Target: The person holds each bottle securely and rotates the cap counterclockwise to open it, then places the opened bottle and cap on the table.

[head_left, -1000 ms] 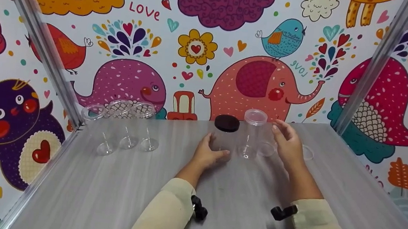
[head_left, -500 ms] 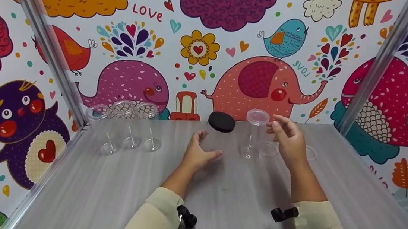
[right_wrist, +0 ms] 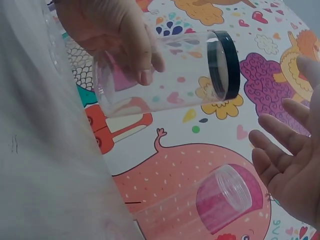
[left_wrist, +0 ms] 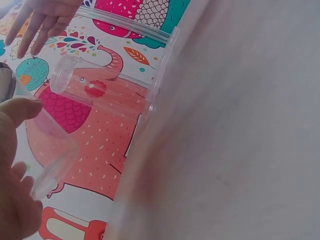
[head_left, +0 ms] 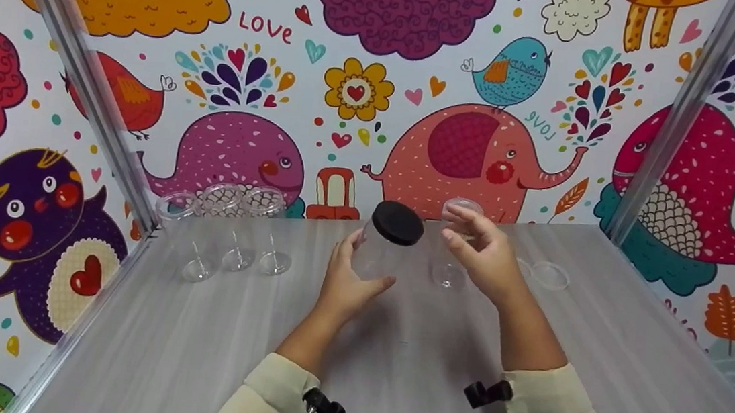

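My left hand (head_left: 348, 284) grips a clear plastic jar (right_wrist: 175, 75) by its side, thumb on the near face. The jar wears a black screw lid (head_left: 397, 223) and is held tilted over the table; its base shows raised in the left wrist view. To its right stands a slimmer clear jar (head_left: 447, 271), partly covered by my right hand (head_left: 485, 262) in the head view. That hand holds nothing. Its fingers are spread and loosely bent, pointing toward the black lid, apart from it in the right wrist view.
Three clear jars (head_left: 198, 268) stand in a row at the back left of the grey table (head_left: 411, 386). Clear round rings (head_left: 550, 289) lie right of my right hand. A cartoon-printed wall (head_left: 358, 23) closes the back, with metal posts (head_left: 657, 136) at the corners.
My left hand has lifted the black-lidded jar, tilted it and brought it slightly left. My right hand has moved left toward it, now overlapping the slimmer jar.
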`<action>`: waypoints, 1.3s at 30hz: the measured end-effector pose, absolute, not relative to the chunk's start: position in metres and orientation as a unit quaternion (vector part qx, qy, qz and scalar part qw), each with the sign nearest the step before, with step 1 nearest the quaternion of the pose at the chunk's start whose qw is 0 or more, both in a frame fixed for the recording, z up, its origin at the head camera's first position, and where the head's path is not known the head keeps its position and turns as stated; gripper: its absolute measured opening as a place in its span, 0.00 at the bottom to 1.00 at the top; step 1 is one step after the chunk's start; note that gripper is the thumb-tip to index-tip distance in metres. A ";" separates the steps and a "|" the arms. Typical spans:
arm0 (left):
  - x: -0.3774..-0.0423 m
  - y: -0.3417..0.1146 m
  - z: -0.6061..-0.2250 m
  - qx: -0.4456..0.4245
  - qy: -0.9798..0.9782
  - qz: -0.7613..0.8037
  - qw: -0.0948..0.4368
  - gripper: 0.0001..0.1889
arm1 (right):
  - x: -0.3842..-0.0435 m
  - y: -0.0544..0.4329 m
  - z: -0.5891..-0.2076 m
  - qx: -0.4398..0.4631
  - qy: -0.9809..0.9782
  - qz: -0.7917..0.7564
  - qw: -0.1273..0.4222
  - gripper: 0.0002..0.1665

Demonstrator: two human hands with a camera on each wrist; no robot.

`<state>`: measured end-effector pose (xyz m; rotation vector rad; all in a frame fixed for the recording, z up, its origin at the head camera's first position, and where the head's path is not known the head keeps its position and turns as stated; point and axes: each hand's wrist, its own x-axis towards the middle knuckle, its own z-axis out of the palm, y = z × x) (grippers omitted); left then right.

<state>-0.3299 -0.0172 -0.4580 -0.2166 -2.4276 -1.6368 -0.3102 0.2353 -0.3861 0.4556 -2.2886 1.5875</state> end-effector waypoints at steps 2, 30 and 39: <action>-0.329 -0.019 -0.459 -0.081 -0.830 -0.540 0.115 0.52 | -0.310 0.229 -0.387 0.162 -0.812 0.541 0.150 0.33; -0.324 -0.022 -0.464 -0.126 -0.855 -0.490 0.115 0.54 | -0.322 0.186 -0.398 0.121 -0.847 0.499 0.139 0.36; -0.324 -0.027 -0.466 -0.141 -0.852 -0.491 0.112 0.54 | -0.325 0.190 -0.402 0.132 -0.842 0.504 0.142 0.34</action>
